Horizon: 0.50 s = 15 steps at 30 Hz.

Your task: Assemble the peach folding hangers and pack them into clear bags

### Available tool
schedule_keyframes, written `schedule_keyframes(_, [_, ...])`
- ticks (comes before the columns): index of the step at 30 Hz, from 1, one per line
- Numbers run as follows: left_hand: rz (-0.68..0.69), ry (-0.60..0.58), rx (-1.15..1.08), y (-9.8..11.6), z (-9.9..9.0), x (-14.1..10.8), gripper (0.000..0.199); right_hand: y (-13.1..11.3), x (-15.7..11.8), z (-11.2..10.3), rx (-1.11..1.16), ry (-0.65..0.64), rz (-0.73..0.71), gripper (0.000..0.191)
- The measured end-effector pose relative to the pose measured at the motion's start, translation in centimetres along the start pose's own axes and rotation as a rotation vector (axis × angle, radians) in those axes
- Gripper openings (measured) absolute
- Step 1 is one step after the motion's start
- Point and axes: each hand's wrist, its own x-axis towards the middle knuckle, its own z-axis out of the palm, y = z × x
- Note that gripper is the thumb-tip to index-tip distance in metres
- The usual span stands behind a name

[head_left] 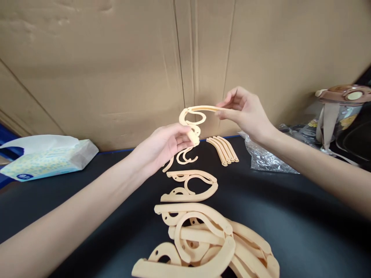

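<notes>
Raised above the far part of the table is a cream plastic folding hanger (pixel 197 117), partly unfolded with its curved hook showing. My left hand (pixel 171 142) is closed on its lower arm. The fingers of my right hand (pixel 242 110) pinch the end of its other, outstretched arm. Below it lie a loose hook piece (pixel 185 156) and a curved strip (pixel 168 165), half hidden by my left hand. Nearer, a folded hanger (pixel 199 175) lies flat. Closest to me is an overlapping pile of folded hangers (pixel 208 247).
Several curved hanger arms (pixel 222 150) lie side by side on the black table (pixel 290 224). A tissue pack (pixel 52 156) sits at the left. At the right are a clear plastic bag (pixel 266 158) and a strapped bottle (pixel 342 112). Brown cardboard (pixel 130 69) stands behind.
</notes>
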Motion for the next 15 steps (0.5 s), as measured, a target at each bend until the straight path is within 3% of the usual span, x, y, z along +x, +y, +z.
schedule_keyframes(3, [-0.070,0.141,-0.108,-0.1,0.3,-0.2,0.008,0.3,-1.1,1.0,0.018,-0.016,-0.002,0.026])
schedule_keyframes(6, [-0.121,0.167,-0.077,-0.7,0.3,-0.2,0.017,0.2,-2.2,1.6,-0.046,-0.041,-0.022,0.020])
schedule_keyframes(11, [-0.099,0.061,0.040,-0.9,0.2,-0.2,0.021,-0.7,-2.7,1.2,-0.642,-0.164,-0.286,0.010])
schedule_keyframes(15, [-0.130,-0.066,0.128,-0.1,0.4,-0.5,0.022,-0.8,-3.3,0.8,-1.142,-0.261,-0.444,0.030])
